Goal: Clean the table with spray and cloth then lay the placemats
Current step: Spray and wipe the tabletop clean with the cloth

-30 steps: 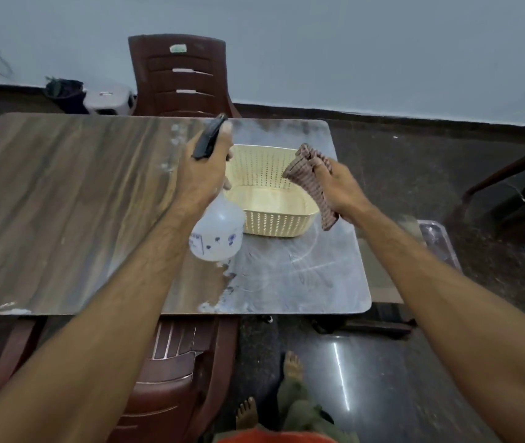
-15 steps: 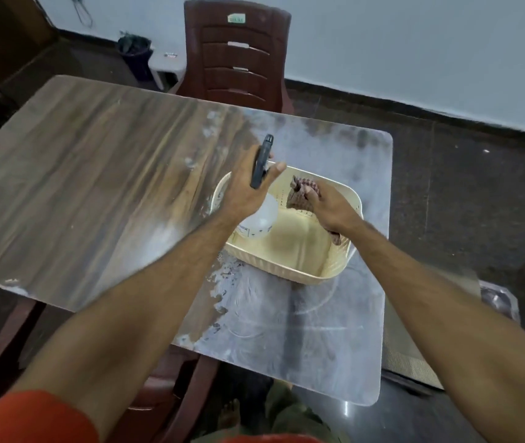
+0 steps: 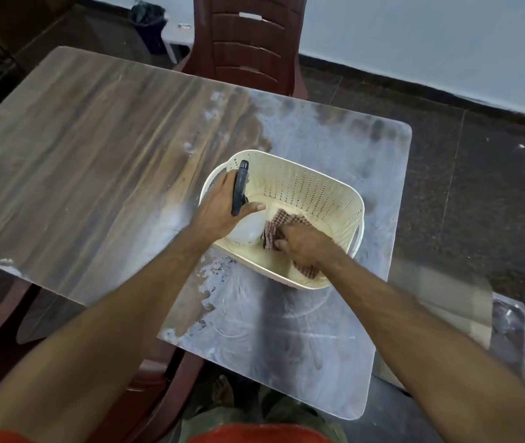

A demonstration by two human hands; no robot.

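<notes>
A cream perforated basket (image 3: 310, 187) stands on the right half of the wood-grain table (image 3: 79, 161). My left hand (image 3: 219, 209) is shut on a spray bottle (image 3: 248, 230) with a black trigger head, its white body down inside the basket's left end. My right hand (image 3: 302, 246) is shut on a checked brown cloth (image 3: 278, 225), pressed low inside the basket beside the bottle. Part of the cloth shows under my wrist.
White smeared residue covers the table's right part (image 3: 302, 314). A dark red plastic chair (image 3: 251, 43) stands at the far side, another under the near edge (image 3: 146, 388). A beige mat (image 3: 440, 302) and a shiny metal tray (image 3: 510, 330) lie low at the right, beyond the table edge.
Both hands came down from above the basket into it, carrying the bottle and the cloth with them. The view has tilted further down over the table.
</notes>
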